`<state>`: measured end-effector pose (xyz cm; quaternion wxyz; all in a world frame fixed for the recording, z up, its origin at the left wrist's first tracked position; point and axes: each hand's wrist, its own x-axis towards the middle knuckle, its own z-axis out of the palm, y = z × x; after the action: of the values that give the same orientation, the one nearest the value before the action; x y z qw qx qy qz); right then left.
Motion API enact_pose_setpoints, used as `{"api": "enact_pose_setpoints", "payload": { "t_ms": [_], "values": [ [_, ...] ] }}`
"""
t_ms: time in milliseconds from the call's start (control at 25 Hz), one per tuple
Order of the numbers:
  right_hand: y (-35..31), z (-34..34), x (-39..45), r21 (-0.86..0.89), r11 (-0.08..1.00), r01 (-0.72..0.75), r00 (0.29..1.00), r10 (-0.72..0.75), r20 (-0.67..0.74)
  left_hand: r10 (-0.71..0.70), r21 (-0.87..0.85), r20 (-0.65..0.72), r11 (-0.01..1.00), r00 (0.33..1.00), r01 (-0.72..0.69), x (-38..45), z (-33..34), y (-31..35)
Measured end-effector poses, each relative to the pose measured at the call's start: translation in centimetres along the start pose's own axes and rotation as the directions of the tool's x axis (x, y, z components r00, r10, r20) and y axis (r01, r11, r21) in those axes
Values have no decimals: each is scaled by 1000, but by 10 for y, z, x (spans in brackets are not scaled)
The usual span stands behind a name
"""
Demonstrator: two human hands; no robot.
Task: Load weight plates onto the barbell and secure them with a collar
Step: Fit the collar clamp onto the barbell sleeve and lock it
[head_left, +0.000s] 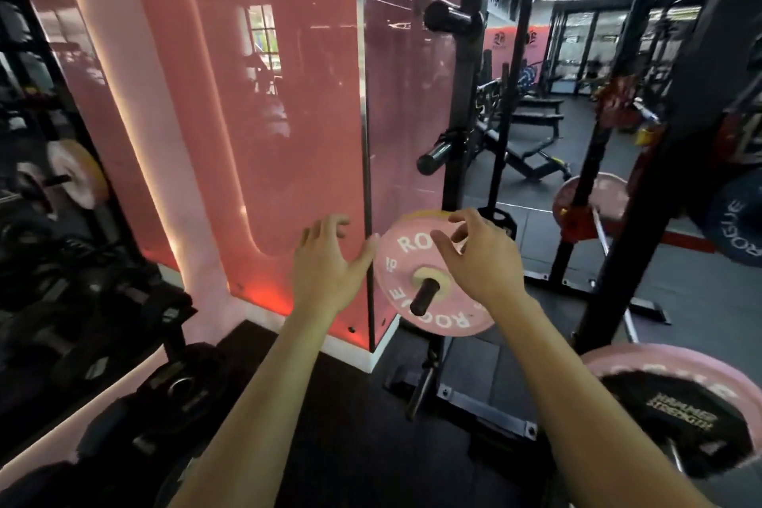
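A pink Rogue weight plate (429, 276) hangs on a black storage peg (424, 295) of the squat rack upright (464, 136), directly between the two hands. A yellow plate (424, 214) sits behind it on the same peg, only its top edge showing. The peg's end protrudes through the plate's centre hole toward the camera.

The left hand (325, 264) is at the plate's left edge, fingers spread and straight, thumb touching or just beside the rim; it grips nothing. The right hand (478, 256) is in front of the plate's upper right face, fingers loosely curled, holding nothing; contact with the plate cannot be confirmed.

Right of the right hand, lower, the loaded barbell end (676, 454) carries a pink plate (676, 367) with a black plate (676, 421) mounted outside it. Further right and beyond, a second pink plate (589, 198) is seen behind a rack post, and a blue Rogue plate (738, 219) lies at the frame edge.

Left of the left hand stands a pink glossy wall panel (247, 95); below it, black plates (177, 388) are stored on a low rack. Two empty pegs (437, 157) project from the upright above the hands. Black rubber floor (350, 404) lies beneath.
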<state>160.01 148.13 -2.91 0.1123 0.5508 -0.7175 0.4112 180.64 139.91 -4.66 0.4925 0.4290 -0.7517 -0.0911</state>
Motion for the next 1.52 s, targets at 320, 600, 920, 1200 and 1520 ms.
{"api": "enact_pose_setpoints", "payload": {
  "t_ms": [320, 600, 920, 1200, 1520],
  "values": [
    [61, 55, 98, -93, 993, -73, 997, 74, 2, 42, -81, 49, 996, 998, -38, 102, 111, -38],
    [90, 114, 181, -143, 965, -220, 974, 210, -81, 136, -184, 132, 977, 982, -110, 208, 199, -92],
    [124, 161, 255, -232, 921, -314, 943, 273, -193, 234, -264, 235, 949, 943, -170, 298, 289, -123],
    [195, 182, 308, -277, 907, -316, 947, 283, -154, 289, -297, 311, 934, 906, -196, 345, 372, -99],
    [231, 206, 361, -220, 965, -144, 989, 139, -40, 349, -230, 304, 930, 886, -288, 382, 423, -81]
  ]
}}
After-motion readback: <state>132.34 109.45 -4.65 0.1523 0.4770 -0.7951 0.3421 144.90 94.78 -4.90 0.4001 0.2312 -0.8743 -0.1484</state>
